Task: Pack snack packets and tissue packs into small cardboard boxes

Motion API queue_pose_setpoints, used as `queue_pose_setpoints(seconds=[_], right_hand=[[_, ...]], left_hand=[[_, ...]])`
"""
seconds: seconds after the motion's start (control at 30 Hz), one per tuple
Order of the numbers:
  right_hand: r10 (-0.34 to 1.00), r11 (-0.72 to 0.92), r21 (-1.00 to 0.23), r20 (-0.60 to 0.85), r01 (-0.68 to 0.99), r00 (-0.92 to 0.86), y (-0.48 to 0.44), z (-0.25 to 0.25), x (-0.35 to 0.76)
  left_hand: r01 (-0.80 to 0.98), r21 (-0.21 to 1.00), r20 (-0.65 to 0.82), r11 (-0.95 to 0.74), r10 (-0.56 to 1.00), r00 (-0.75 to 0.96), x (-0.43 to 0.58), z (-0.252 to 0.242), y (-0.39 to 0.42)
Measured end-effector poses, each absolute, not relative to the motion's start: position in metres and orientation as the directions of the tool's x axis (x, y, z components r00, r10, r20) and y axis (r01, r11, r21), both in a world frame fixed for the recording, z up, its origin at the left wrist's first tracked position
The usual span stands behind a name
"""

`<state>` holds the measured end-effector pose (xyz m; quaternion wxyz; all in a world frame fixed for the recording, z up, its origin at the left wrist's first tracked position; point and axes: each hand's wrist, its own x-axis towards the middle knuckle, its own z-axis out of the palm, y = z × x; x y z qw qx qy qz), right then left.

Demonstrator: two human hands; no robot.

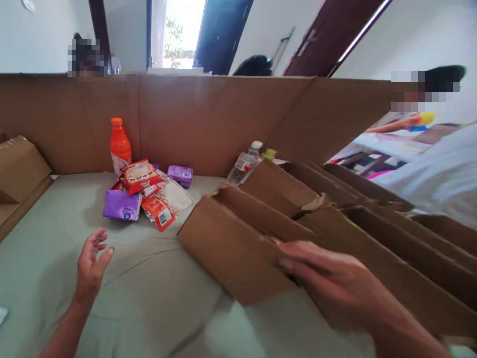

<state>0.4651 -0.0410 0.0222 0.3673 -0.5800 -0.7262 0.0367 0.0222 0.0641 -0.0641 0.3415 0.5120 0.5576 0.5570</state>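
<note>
My left hand [91, 263] hovers open, palm up with fingers loosely curled, above a pale green cloth [149, 298]; it holds nothing. My right hand [328, 281] is blurred and reaches onto the nearest of several flattened cardboard boxes [238, 248], its fingers over the box's top edge. Ahead of the left hand lies a small pile: an orange drink bottle [119, 144], a red snack packet [139, 175], a purple pack [122, 205], a second purple pack [180, 175] and a red-and-white sachet [166, 204].
A clear water bottle [244, 166] stands behind the boxes. A tall cardboard wall [208, 119] closes off the back. Another cardboard box [20, 174] sits at the left edge. Other people are partly visible beyond the wall and at the right.
</note>
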Motion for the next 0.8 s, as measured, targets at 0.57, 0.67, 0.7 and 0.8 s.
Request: queue_pose_setpoints(seconds=[0.57, 0.67, 0.7, 0.8], right_hand=[[0.788, 0.534, -0.600, 0.608, 0.595, -0.095, -0.090, 0.007, 0.365], [0.811, 0.524, -0.627, 0.574, 0.576, -0.113, -0.081, 0.004, 0.342], [0.818, 0.525, -0.638, 0.562, 0.563, -0.125, -0.080, 0.002, 0.336], [0.842, 0.519, -0.718, 0.522, 0.464, -0.134, -0.082, -0.006, 0.328]], left_hand=[[0.212, 0.953, 0.117, -0.217, 0.907, 0.405, 0.031, -0.083, -0.058], [0.215, 0.957, 0.106, -0.194, 0.925, 0.364, 0.014, -0.075, -0.038], [0.208, 0.960, 0.101, -0.188, 0.924, 0.368, 0.007, -0.071, -0.029], [0.190, 0.964, 0.092, -0.187, 0.902, 0.423, -0.009, -0.059, -0.003]])
